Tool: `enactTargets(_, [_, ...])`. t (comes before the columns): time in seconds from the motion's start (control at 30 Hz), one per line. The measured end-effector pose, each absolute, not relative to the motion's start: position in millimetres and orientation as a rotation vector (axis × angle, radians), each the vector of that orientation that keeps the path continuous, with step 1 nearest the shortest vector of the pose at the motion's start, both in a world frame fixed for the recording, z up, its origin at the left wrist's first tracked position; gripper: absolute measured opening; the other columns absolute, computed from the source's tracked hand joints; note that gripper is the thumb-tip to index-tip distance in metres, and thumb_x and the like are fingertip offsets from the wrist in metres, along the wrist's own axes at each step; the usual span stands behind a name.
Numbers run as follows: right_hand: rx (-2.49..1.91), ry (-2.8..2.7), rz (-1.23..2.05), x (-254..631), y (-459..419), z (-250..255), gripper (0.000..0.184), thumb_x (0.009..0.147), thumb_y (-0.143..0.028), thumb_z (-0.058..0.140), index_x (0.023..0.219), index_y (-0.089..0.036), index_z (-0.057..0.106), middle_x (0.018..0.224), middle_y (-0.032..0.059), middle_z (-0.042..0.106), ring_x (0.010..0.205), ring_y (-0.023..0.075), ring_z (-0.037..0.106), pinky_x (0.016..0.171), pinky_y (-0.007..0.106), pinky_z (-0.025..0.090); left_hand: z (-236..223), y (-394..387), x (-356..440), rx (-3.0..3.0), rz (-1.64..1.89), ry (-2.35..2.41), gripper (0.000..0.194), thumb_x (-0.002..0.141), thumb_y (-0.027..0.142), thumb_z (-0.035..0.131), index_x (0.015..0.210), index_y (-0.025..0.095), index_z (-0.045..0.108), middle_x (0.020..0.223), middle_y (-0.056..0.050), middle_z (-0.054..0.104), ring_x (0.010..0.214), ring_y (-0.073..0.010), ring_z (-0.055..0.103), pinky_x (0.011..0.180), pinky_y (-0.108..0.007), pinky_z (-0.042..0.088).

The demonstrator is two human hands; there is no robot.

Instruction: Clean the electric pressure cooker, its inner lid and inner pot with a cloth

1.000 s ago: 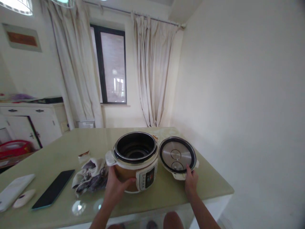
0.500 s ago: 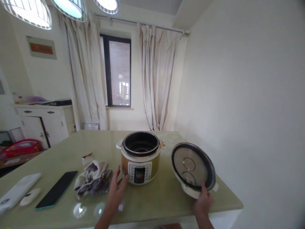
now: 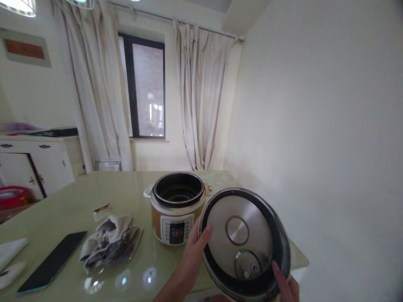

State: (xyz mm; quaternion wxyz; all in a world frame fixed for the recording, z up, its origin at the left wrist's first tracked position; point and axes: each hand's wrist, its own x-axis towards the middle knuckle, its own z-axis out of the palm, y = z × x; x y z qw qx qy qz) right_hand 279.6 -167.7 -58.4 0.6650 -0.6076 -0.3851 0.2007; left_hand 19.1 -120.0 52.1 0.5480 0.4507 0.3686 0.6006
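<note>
A round pressure cooker lid is held up over the table's front right part, its metal underside and dark sealing ring facing me. My left hand grips its left rim, thumb on the inner side. At the lower right rim my right hand holds on too, with the thumb over the edge and the other fingers mostly behind the lid. Just left of the lid stands the electric pressure cooker, uncovered. Its dark inner pot sits inside, and a control panel shows on the front.
On the pale green table a crumpled cloth lies left of the cooker, with a small white packet behind it. A black phone and white objects lie farther left. A wall rises at the right.
The lid has come nearer and been turned more toward me. My left hand has moved from beside the cooker to the lid's left rim. My view has turned slightly right.
</note>
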Motion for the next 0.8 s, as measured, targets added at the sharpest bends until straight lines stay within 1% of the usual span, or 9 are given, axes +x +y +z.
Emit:
enactTargets(0.1, [-1.331, -0.899, 0.532, 274, -156, -42, 0.057, 0.074, -0.071, 0.074, 0.103, -0.022, 0.081, 0.095, 0.0086, 0.081, 0.104, 0.0383, 0.073, 0.080, 0.043, 0.065, 68, -120, 18, 1.106, 1.584, 1.032, 0.056, 0.089, 0.057, 0.069, 0.132, 0.020, 0.070, 0.131, -0.012, 0.074, 0.126, -0.0314, 0.065, 0.112, -0.047, 0.049])
enactTargets(0.2, [-1.288, -1.043, 0.567, 264, -144, -13, 0.059, 0.072, -0.071, 0.075, 0.101, -0.020, 0.081, 0.098, 0.0107, 0.080, 0.109, 0.0370, 0.071, 0.093, 0.044, 0.062, 73, -119, 5, 1.290, 1.758, 1.153, 0.048, 0.089, 0.055, 0.070, 0.121, 0.019, 0.074, 0.121, -0.010, 0.077, 0.117, -0.0297, 0.069, 0.106, -0.043, 0.053])
enactTargets(0.3, [-1.282, -1.163, 0.475, 255, -133, 17, 0.058, 0.075, -0.071, 0.072, 0.097, -0.019, 0.081, 0.099, 0.0129, 0.080, 0.108, 0.0361, 0.070, 0.101, 0.046, 0.057, 72, -115, -11, 1.441, 1.830, 1.261, 0.043, 0.092, 0.052, 0.066, 0.120, 0.020, 0.074, 0.117, -0.010, 0.078, 0.113, -0.0287, 0.070, 0.102, -0.042, 0.055])
enactTargets(0.37, [-1.271, -1.216, 0.411, 254, -127, 30, 0.056, 0.078, -0.071, 0.068, 0.091, -0.019, 0.081, 0.089, 0.0133, 0.079, 0.101, 0.0357, 0.071, 0.096, 0.046, 0.059, 70, -110, -21, 1.569, 1.799, 1.298, 0.045, 0.093, 0.050, 0.065, 0.125, 0.020, 0.072, 0.119, -0.011, 0.077, 0.115, -0.0291, 0.070, 0.103, -0.043, 0.054])
enactTargets(0.47, [-1.285, -1.221, 0.287, 262, -119, 40, 0.054, 0.078, -0.072, 0.065, 0.081, -0.019, 0.078, 0.075, 0.0122, 0.075, 0.091, 0.0348, 0.071, 0.082, 0.041, 0.061, 70, -99, -32, 1.770, 1.684, 1.287, 0.049, 0.092, 0.049, 0.066, 0.131, 0.020, 0.070, 0.125, -0.013, 0.075, 0.119, -0.0312, 0.068, 0.107, -0.046, 0.051])
enactTargets(0.57, [-1.346, -1.183, 0.176, 275, -113, 49, 0.054, 0.076, -0.073, 0.066, 0.072, -0.020, 0.073, 0.066, 0.0107, 0.070, 0.079, 0.0326, 0.068, 0.068, 0.037, 0.058, 79, -91, -39, 1.907, 1.502, 1.240, 0.043, 0.096, 0.048, 0.059, 0.127, 0.022, 0.073, 0.117, -0.012, 0.078, 0.113, -0.0318, 0.070, 0.102, -0.045, 0.053])
enactTargets(0.67, [-1.337, -1.122, 0.080, 282, -110, 62, 0.057, 0.073, -0.075, 0.067, 0.079, -0.019, 0.075, 0.076, 0.0116, 0.075, 0.082, 0.0326, 0.069, 0.072, 0.038, 0.058, 96, -85, -36, 1.972, 1.367, 1.229, 0.037, 0.098, 0.046, 0.056, 0.119, 0.023, 0.076, 0.105, -0.011, 0.080, 0.103, -0.0315, 0.073, 0.092, -0.041, 0.055])
enactTargets(0.73, [-1.298, -1.060, 0.023, 283, -107, 73, 0.061, 0.074, -0.075, 0.067, 0.088, -0.016, 0.076, 0.086, 0.0131, 0.077, 0.089, 0.0332, 0.070, 0.079, 0.040, 0.059, 113, -83, -29, 1.986, 1.362, 1.245, 0.033, 0.097, 0.045, 0.058, 0.115, 0.023, 0.076, 0.101, -0.010, 0.080, 0.097, -0.0308, 0.074, 0.089, -0.039, 0.054])
enactTargets(0.8, [-1.266, -0.977, -0.030, 283, -100, 85, 0.063, 0.074, -0.073, 0.070, 0.091, -0.013, 0.076, 0.087, 0.0147, 0.077, 0.089, 0.0337, 0.071, 0.081, 0.043, 0.058, 134, -80, -20, 2.018, 1.398, 1.216, 0.031, 0.096, 0.046, 0.062, 0.112, 0.024, 0.076, 0.099, -0.008, 0.080, 0.094, -0.0297, 0.074, 0.086, -0.037, 0.054])
